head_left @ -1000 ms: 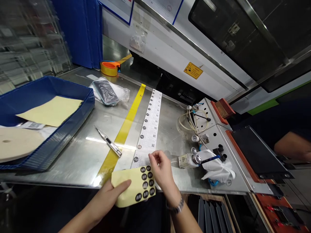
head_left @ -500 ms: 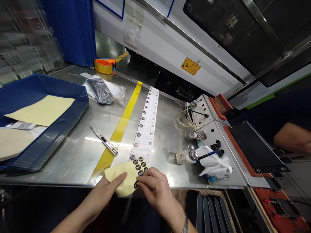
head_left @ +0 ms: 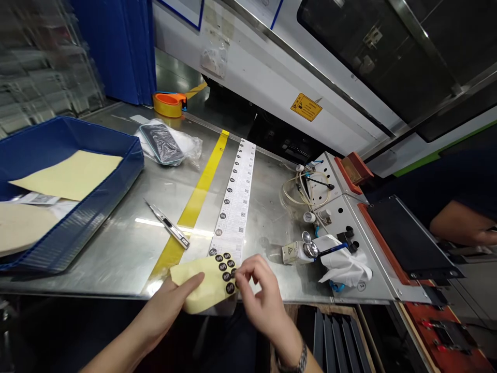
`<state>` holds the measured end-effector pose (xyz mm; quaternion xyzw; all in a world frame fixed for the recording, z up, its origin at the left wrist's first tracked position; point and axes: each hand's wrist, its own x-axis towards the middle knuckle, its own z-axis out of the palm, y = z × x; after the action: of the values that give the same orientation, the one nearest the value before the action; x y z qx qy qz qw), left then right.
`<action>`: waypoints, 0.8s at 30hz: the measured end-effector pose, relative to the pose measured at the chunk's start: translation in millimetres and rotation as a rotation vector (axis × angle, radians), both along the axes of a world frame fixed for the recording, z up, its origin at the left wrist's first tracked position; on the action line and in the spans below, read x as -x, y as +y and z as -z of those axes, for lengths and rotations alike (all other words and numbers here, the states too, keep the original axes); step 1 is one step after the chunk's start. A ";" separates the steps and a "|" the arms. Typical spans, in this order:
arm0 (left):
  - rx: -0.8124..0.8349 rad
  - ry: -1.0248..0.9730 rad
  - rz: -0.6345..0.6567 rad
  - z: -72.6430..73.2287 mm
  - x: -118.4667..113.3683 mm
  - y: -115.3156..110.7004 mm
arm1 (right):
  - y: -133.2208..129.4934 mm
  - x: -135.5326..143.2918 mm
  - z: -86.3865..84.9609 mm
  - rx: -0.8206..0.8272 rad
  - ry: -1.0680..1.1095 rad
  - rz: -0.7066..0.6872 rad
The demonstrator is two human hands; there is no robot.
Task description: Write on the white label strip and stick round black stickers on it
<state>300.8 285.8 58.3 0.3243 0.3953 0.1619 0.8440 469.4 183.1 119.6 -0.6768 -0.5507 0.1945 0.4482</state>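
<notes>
My left hand (head_left: 173, 298) grips a pale yellow sticker sheet (head_left: 197, 277), thumb on top and fingers underneath. Several round black stickers with white print sit along the sheet's right side. At that side my right hand (head_left: 261, 290) is pinched, and a small dark edge of a round black sticker shows at its fingertips; most of it is hidden. Beyond the sheet, a long overlapping row of white printed labels (head_left: 236, 199) lies on the metal table, each with a round dark sticker at its left. A utility knife (head_left: 169, 225) lies left of the row.
A blue bin (head_left: 89, 228) with yellow sheets stands left. Yellow tape (head_left: 205, 181) crosses the table (head_left: 267, 207). Behind are a bagged dark item (head_left: 163, 142) and a tape dispenser (head_left: 169, 105). To the right are a small bottle (head_left: 297, 252), white cloth (head_left: 341, 259) and another person's arm (head_left: 458, 223).
My right hand has drawn up and right from the sheet's lower edge. The round sticker it was pinching there has come away from that spot. My left hand still grips the sheet.
</notes>
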 end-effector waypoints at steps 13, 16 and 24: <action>-0.509 0.188 0.277 6.9 15.9 -30.2 | 90.4 -33.9 67.1 0.163 0.544 0.104; -0.455 0.235 0.250 10.6 13.8 -25.6 | 95.2 -36.1 61.4 0.184 0.481 0.113; -0.326 0.186 0.286 22.1 17.6 -21.3 | 77.9 -18.0 57.7 0.363 0.195 0.078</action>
<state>283.3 264.5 36.2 0.5225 0.3901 0.0717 0.7548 487.4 260.9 61.9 -0.7451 -0.4342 0.3376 0.3772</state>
